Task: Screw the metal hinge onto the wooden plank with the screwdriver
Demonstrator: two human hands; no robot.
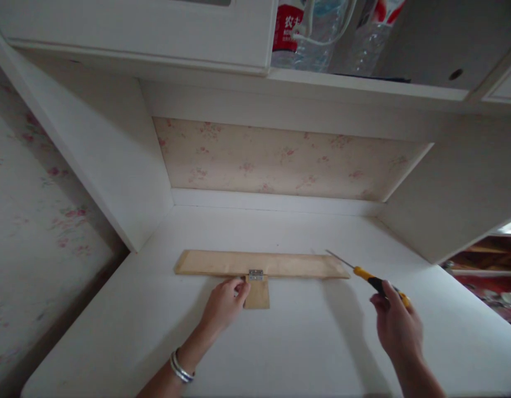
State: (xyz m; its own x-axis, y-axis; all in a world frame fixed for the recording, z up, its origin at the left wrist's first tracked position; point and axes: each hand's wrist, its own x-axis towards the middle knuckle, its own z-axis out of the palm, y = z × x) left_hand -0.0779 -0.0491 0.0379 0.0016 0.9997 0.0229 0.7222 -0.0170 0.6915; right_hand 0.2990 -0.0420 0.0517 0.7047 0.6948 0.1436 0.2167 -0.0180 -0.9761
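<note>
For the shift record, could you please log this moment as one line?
left hand: touching small wood piece by hinge | right hand: holding screwdriver | long wood strip: flat on desk

A white bench (305, 342) sits in an alcove backed by floral wallpaper (276, 160). Above, an open shelf (363, 83) holds clear plastic bottles (317, 33), one with a red label.

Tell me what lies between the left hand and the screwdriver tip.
In the head view, between left hand and screwdriver tip: the small metal hinge, the long wooden strip, the short wood piece.
</note>
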